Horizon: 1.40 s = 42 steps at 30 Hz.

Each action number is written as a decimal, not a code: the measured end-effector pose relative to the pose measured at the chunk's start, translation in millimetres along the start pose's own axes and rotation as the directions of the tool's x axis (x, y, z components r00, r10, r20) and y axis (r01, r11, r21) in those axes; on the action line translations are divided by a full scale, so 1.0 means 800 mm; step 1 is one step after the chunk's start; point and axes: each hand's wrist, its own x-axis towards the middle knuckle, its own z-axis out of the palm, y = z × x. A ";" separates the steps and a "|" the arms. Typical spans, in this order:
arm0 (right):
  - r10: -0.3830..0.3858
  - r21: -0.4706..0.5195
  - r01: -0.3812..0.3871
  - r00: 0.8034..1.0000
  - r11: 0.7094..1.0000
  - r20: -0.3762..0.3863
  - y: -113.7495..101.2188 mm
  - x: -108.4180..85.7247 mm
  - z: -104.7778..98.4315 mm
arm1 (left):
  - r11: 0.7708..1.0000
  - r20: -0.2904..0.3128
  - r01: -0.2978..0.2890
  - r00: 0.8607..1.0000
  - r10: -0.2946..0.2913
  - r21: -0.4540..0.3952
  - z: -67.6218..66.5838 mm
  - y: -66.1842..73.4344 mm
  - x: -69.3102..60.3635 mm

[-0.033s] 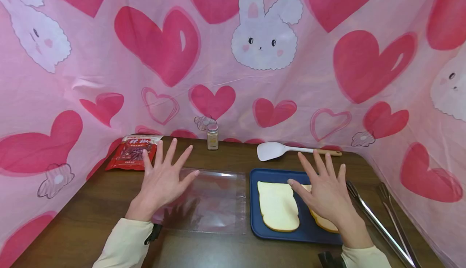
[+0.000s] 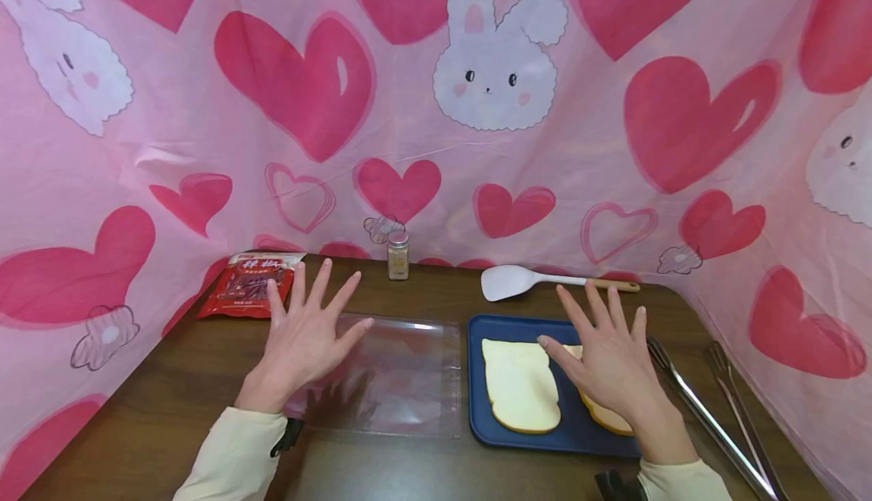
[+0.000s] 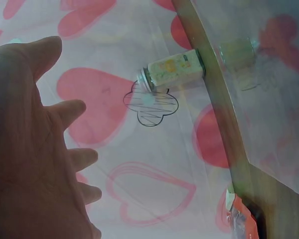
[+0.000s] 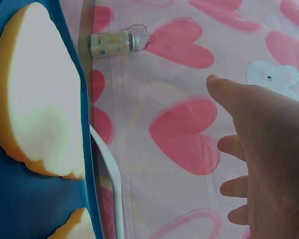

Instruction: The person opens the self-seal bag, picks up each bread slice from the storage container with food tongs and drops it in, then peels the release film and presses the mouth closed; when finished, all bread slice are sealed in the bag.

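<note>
My left hand point(image 2: 304, 342) hovers with fingers spread over the left part of a flat clear plastic bag point(image 2: 409, 380), holding nothing. Fingers splayed, my empty right hand point(image 2: 606, 365) is above a blue tray point(image 2: 477, 425). Two slices of bread lie on that tray: one slice point(image 2: 521, 387) shows whole, while my right hand partly hides the other slice point(image 2: 609, 416). In the left wrist view the left hand point(image 3: 30, 149) has its fingers extended, touching nothing. The right wrist view shows the right hand point(image 4: 274, 154) likewise, apart from the near bread slice point(image 4: 45, 104).
A red packet point(image 2: 238, 289) lies at the back left. Behind the bag stands a small seasoning jar point(image 2: 398, 259). A white spatula point(image 2: 507, 283) with a wooden handle lies behind the tray, and metal tongs point(image 2: 715, 429) lie to its right. Pink patterned cloth point(image 2: 409, 130) surrounds the table.
</note>
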 end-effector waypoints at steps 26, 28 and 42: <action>-0.218 -0.050 0.253 0.904 0.966 0.367 -0.138 0.061 0.100 | 0.989 0.451 -0.026 0.888 0.090 -0.147 0.058 0.006 0.007; -0.208 -0.061 0.251 0.898 0.966 0.388 -0.139 0.061 0.104 | 0.989 0.457 -0.033 0.884 0.097 -0.146 0.061 0.006 0.007; -0.197 -0.051 0.234 0.901 0.971 0.387 -0.137 0.056 0.110 | 0.988 0.436 -0.069 0.892 0.123 -0.137 0.063 0.002 0.004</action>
